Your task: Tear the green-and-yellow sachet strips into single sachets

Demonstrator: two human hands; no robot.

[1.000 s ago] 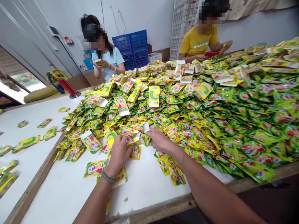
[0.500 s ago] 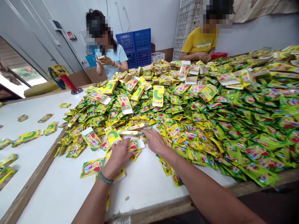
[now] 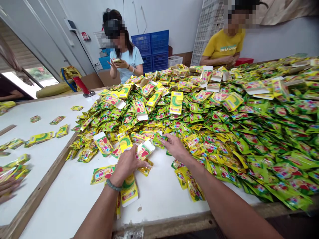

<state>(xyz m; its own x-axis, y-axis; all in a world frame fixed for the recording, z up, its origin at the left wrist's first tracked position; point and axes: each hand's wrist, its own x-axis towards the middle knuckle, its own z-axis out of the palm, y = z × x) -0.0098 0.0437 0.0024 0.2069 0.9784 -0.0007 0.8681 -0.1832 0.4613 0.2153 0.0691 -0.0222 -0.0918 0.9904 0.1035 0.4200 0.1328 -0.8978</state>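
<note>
My left hand (image 3: 127,163), with a beaded bracelet at the wrist, is closed on a small yellow-and-green carton (image 3: 144,151) whose white end flaps stand out toward the right. Pinched between the thumb and fingers of my right hand (image 3: 176,146) is a green sachet (image 3: 158,140), a little apart from the carton's end. Under and beside my left wrist lie a flat carton (image 3: 102,174) and another carton (image 3: 129,191). A yellow sachet (image 3: 146,168) lies just below my left thumb. Further cartons (image 3: 103,143) rest to the left of the held one.
A large heap of sachets (image 3: 249,139) covers the right side, with open cartons (image 3: 176,102) on top. A wooden strip (image 3: 47,179) divides the white table (image 3: 159,196). Across the heap are two people; another person's hand (image 3: 8,187) is at far left. Blue crates (image 3: 159,46) stand behind.
My right hand has drawn back slightly from the carton and now pinches a green sachet. The carton in my left hand has tilted, its open end showing. Another person's hand has appeared at left.
</note>
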